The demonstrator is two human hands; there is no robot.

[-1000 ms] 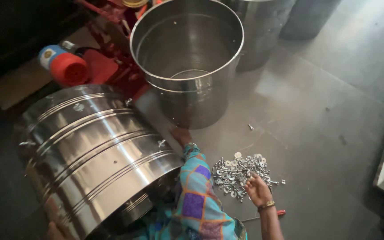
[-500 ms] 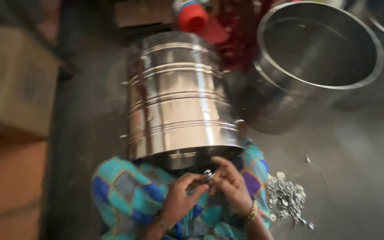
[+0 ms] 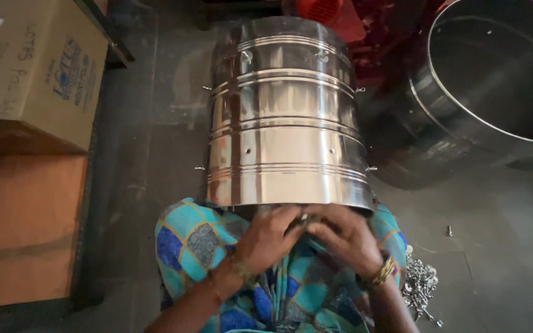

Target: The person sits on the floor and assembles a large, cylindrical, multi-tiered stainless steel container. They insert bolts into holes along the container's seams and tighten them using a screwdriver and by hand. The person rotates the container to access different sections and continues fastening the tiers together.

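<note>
Cardboard box (image 3: 32, 74) at far left on the floor, an orange surface (image 3: 26, 234) just below it. Left hand (image 3: 269, 237) raised over the lap, forearm coming up from the lower edge, wrist with bangles, fingers curled inward toward the other hand at the near rim of the steel drum (image 3: 288, 117). Right hand (image 3: 343, 237) mirrors it, fingers bent and closed in, fingertips meeting the left's; something small seems pinched between them, too hidden to tell what. Drum lies on its side, ribbed, shiny, small studs sticking out along its flanks, open end toward the person and over the patterned teal cloth (image 3: 198, 240) on the lap. Right of it an upright open steel drum (image 3: 464, 123). Pile of small metal fittings (image 3: 419, 287) on the floor just beside the right wrist.
</note>
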